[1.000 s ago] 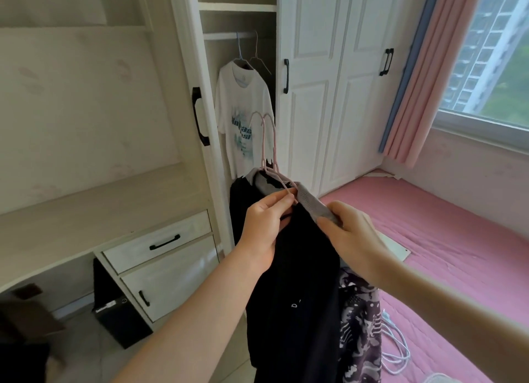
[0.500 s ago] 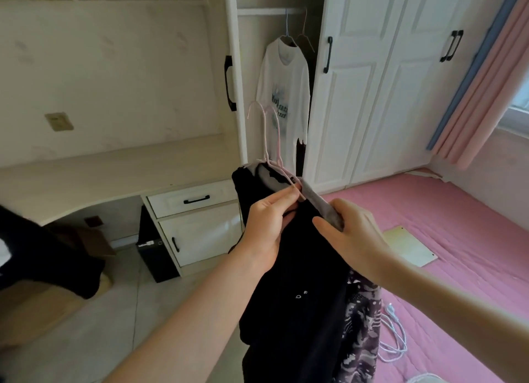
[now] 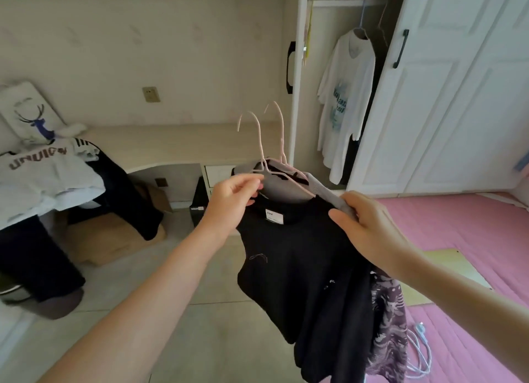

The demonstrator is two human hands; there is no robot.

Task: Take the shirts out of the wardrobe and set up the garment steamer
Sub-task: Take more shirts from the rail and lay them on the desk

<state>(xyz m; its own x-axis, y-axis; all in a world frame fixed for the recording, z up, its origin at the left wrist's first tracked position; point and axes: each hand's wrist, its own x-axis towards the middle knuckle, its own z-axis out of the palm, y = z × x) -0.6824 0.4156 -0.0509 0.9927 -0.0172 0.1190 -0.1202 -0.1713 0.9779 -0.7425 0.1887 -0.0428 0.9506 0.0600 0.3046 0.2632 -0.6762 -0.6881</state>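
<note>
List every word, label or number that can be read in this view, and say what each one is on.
"UNUICN", or close to it; the letters are partly creased: on the white shirt draped at the left.
Neck label inside the black shirt: print too small to read.
Teal print on the white T-shirt hanging in the wardrobe: blurred, unreadable.
Sticker on the dark box under the desk: too small to read.
Nothing else bears text.

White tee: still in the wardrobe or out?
In. The white tee hangs on a hanger from the rail inside the open wardrobe; neither hand touches it.
</note>
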